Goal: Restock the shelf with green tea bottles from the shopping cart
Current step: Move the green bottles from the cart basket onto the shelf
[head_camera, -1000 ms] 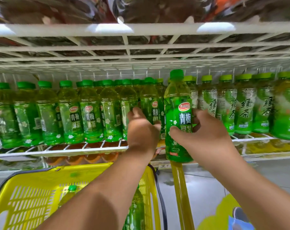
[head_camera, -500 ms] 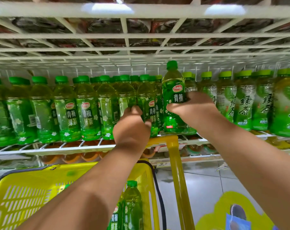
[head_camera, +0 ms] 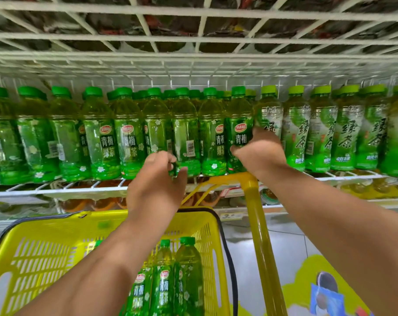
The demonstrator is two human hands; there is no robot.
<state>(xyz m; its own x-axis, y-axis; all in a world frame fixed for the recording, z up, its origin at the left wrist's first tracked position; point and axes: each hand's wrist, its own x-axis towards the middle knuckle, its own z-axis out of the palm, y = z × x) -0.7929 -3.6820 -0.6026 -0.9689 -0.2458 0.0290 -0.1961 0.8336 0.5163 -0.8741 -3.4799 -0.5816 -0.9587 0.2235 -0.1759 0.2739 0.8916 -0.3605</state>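
Right hand (head_camera: 259, 153) fingers wrapped round green tea bottle (head_camera: 239, 131), upright on wire shelf (head_camera: 56, 190) at row's right end. Left hand (head_camera: 157, 179) fingers curled at base of neighbouring bottle (head_camera: 184, 142); actual grip hard to tell. More bottles stand in yellow cart (head_camera: 34, 247). Full bottle likely heavy, smooth plastic; hold mid-body at label. Fingertips hidden behind bottles; rear rows obscured.
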